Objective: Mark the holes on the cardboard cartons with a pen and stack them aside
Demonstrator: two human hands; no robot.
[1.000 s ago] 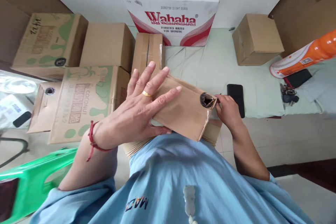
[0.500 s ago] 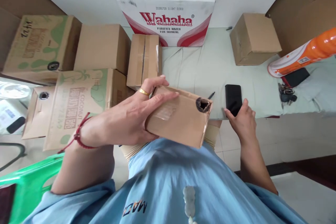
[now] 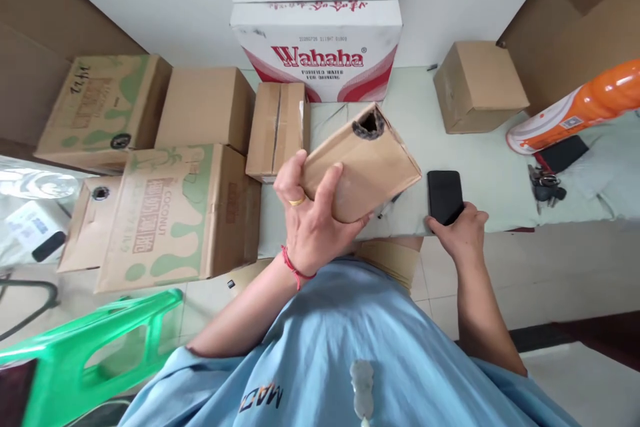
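Observation:
My left hand (image 3: 320, 223) is wrapped round a small cardboard box (image 3: 375, 170), held tilted above the table's front edge. A rough, black-rimmed hole shows near the box's far corner. Over to the right, a black smartphone (image 3: 444, 192) lies face up with its screen dark. My right hand (image 3: 465, 230) grips the phone's near end, thumb at the left corner and fingers at the right side. Partly hidden behind the held box is a dark pen (image 3: 390, 204).
Cardboard boxes (image 3: 170, 213) are stacked at left, beside a small taped box (image 3: 277, 127). A Wahaha carton (image 3: 320, 57) stands at the back. To the right are another box (image 3: 477, 90), an orange bottle (image 3: 575, 110) and keys (image 3: 547, 187). A green stool (image 3: 65, 353) stands lower left.
My left hand has turned the small box so its holed end points away from me and has raised it slightly. The right hand stays at the phone. The camera view has shifted a little.

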